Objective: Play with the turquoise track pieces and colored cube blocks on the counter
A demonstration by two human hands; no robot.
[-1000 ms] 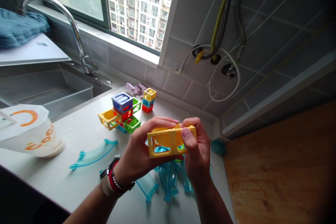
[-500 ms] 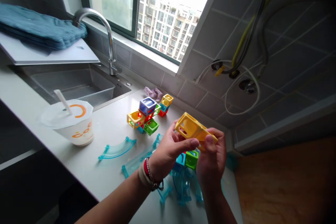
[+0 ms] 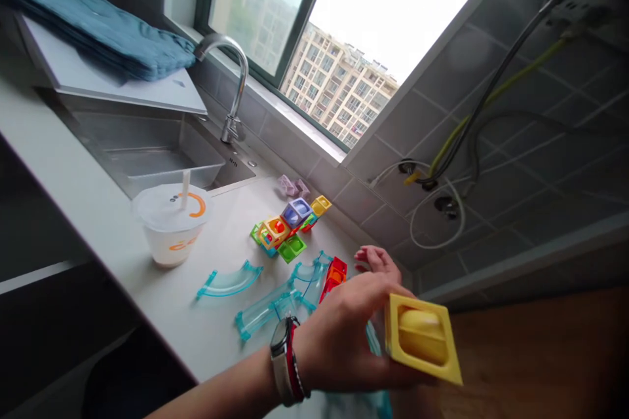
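- One yellow block (image 3: 423,338) is raised near the camera, left hand (image 3: 344,335) closed on its side, apart from the worktop (image 3: 184,317).
- Handling it seems the step in hand; moving it on would call for a steady grip.
- Right hand (image 3: 381,264) (half hidden behind the left): I cannot tell its hold.
- Turquoise track pieces (image 3: 236,280), joined blocks (image 3: 296,212) and a cup (image 3: 170,239) sit by the sink (image 3: 132,134), below a window (image 3: 265,6).

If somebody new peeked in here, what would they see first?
Probably the yellow block, big and close at the lower right, in the left hand. Next, the bright window up top, then the colourful blocks on the counter.
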